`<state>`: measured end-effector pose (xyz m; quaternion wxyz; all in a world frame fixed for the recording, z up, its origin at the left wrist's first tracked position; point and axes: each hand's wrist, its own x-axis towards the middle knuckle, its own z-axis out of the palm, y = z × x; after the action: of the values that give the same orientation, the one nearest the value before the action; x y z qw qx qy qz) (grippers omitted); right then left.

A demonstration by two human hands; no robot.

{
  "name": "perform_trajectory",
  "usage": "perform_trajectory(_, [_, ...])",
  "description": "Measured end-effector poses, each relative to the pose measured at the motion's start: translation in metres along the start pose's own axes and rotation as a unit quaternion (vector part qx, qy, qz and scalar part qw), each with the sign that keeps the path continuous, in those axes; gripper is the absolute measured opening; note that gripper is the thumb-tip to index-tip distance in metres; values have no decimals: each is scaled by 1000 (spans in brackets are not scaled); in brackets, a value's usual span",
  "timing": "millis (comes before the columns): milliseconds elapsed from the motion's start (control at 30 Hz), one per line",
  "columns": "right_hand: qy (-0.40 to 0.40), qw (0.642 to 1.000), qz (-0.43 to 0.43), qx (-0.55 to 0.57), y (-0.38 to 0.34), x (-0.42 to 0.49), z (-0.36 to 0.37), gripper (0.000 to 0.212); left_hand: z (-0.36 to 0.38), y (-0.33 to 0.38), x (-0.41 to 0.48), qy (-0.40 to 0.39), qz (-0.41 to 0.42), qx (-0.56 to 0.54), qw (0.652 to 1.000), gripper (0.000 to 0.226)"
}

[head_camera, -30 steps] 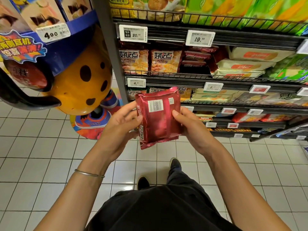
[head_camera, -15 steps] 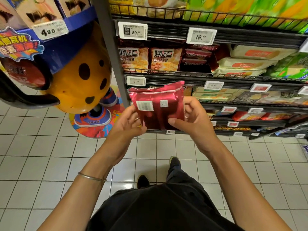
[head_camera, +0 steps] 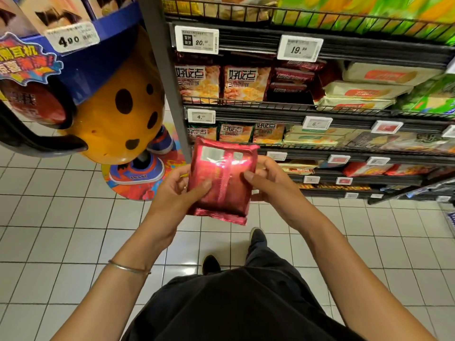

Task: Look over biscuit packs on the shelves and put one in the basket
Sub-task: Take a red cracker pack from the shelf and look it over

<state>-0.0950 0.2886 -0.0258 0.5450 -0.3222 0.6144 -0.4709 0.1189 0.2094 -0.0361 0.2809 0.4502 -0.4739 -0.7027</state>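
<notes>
A shiny red biscuit pack [head_camera: 222,178] is held in front of me in both hands, its back seam and white labels facing up. My left hand [head_camera: 176,193] grips its left edge, thumb lying on the pack's face. My right hand [head_camera: 272,183] grips the right edge, thumb pressing near the middle. Behind the pack rise dark wire shelves [head_camera: 307,109] stocked with more biscuit packs [head_camera: 246,82] and price tags. No basket is in view.
An orange spotted cartoon display figure [head_camera: 115,112] with a blue rim stands at the left, its shoe base [head_camera: 138,171] on the white tiled floor [head_camera: 61,230]. The shelf's grey upright [head_camera: 165,70] stands just beyond the pack. My feet are below.
The pack has been turned in my hands from a sideways tilt at shelf height to a flatter pose, its back facing up, and has come slightly lower and closer to me.
</notes>
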Motion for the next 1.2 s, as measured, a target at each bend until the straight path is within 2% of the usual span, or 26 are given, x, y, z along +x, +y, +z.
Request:
perform_trajectory(133, [8, 990, 54, 127, 13, 2, 3, 55, 8, 7, -1, 6, 89, 127, 988, 56])
perform_trajectory(233, [-25, 959, 87, 268, 17, -3, 1, 55, 7, 9, -3, 16, 170, 224, 959, 58])
perform_trajectory(300, [-55, 933, 101, 342, 18, -7, -2, 58, 3, 10, -5, 36, 247, 330, 910, 61])
perform_trajectory(367, [-76, 915, 112, 381, 21, -9, -4, 76, 0, 11, -8, 41, 346, 452, 821, 63])
perform_trajectory(433, [-73, 911, 135, 382, 20, -10, -2, 78, -2, 8, -10, 25, 420, 508, 752, 63])
perform_trajectory(500, [-75, 917, 165, 355, 18, -11, 1, 67, -4, 3, -11, 15, 470, 533, 704, 62])
perform_trajectory(567, [-68, 917, 184, 347, 17, -12, 3, 53, -5, -1, -11, 20, 486, 544, 684, 65])
perform_trajectory(633, [-54, 919, 162, 354, 17, -11, 5, 49, -4, -3, -13, 62, 460, 532, 708, 71])
perform_trajectory(700, [-25, 924, 120, 362, 18, -8, 6, 51, 0, -3, -14, 113, 376, 504, 770, 92])
perform_trajectory(767, [1, 924, 87, 372, 19, -7, 7, 57, 3, -1, -13, 107, 226, 351, 902, 104])
perform_trajectory(800, [18, 924, 75, 374, 19, -6, 8, 60, 4, 3, -14, 91, 131, 212, 964, 96])
perform_trajectory(833, [36, 927, 61, 368, 19, -6, 8, 61, 3, 6, -13, 64, 37, 64, 995, 80])
perform_trajectory(867, [54, 934, 44, 351, 20, -7, 9, 61, 1, 6, -11, 36, -41, -48, 997, 62])
perform_trajectory(900, [72, 943, 28, 324, 19, -8, 10, 61, 0, 4, -10, 11, -86, -103, 991, 46])
perform_trajectory(967, [97, 960, -2, 262, 17, -11, 14, 63, -1, 2, -11, -11, -91, -92, 992, 33])
perform_trajectory(1067, [83, 978, -52, 185, 15, -18, 21, 62, -2, -2, -12, 15, -44, -58, 997, 36])
perform_trajectory(1200, [69, 983, -76, 149, 17, -22, 22, 58, -13, -4, -8, 19, -21, -45, 999, 44])
